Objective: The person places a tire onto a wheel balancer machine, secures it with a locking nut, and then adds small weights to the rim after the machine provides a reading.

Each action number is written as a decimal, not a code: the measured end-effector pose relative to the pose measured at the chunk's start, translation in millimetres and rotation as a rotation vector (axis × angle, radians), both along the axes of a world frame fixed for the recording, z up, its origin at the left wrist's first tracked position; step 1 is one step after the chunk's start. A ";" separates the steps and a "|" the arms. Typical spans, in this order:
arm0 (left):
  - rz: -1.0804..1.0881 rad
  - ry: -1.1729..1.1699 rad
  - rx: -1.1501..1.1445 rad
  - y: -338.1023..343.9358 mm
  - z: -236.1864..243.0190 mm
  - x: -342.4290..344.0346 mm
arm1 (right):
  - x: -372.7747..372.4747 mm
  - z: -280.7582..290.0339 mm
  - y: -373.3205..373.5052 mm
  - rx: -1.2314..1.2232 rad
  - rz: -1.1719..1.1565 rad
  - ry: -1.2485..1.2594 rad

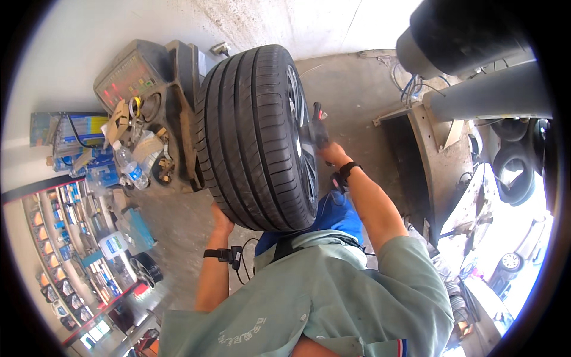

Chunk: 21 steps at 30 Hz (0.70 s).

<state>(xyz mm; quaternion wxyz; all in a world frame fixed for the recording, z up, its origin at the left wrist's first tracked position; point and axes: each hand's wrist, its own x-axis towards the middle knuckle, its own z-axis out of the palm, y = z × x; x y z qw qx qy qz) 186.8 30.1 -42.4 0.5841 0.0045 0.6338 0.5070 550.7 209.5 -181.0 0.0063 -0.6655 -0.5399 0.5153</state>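
I am facing 1 wheel with its black tyre [250,143]; it is standing upright in front of my waist, its spoked side turning to my right and its other side sitting close beside 1 grey machine [184,77] with a red-lit panel. Its bulk is hiding any shaft behind it. On the spoked side, 1 black handled clamp [318,128] with a red mark is sticking out. My right hand [336,154] is curling around the clamp's lower end, and my left hand [222,219] is touching the tyre low on the left; the tyre is covering those fingers, so I am not telling whether they are spreading or gripping.

I am judging that a loose or crooked clamp could be letting the wheel wobble or slip, and my left fingers could be getting pinched between tyre and machine. The cable hanging near my left wrist could be snagging too.

Counting outward: 2 wrist straps are circling my wrists, 1 clear bottle [132,169] and 1 yellow tape roll [137,107] are lying on the machine's cluttered top, at least 2 spare tyres [523,189] are resting far right, and 1 car [513,262] is showing outside.
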 end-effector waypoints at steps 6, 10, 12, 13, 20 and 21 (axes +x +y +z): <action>0.011 -0.004 0.022 -4.4 -4.2 -0.5 | -11.4 -26.9 1.8 -0.101 0.000 -0.065; 0.045 -0.004 0.007 -3.1 0.2 0.5 | -22.3 -20.6 -4.7 -0.012 0.021 -0.192; 0.033 0.005 -0.012 -3.6 0.1 -2.6 | -28.4 -3.3 -6.3 0.010 -0.011 -0.260; 0.028 0.011 -0.029 -5.6 -0.1 -5.1 | -30.2 6.3 -5.4 0.004 -0.049 -0.252; -0.096 0.058 -0.006 -1.5 7.0 -8.1 | -30.3 9.8 -5.0 -0.002 0.009 -0.218; -0.064 0.037 -0.014 -2.0 7.3 -9.3 | -32.5 22.3 -5.2 0.001 0.017 -0.219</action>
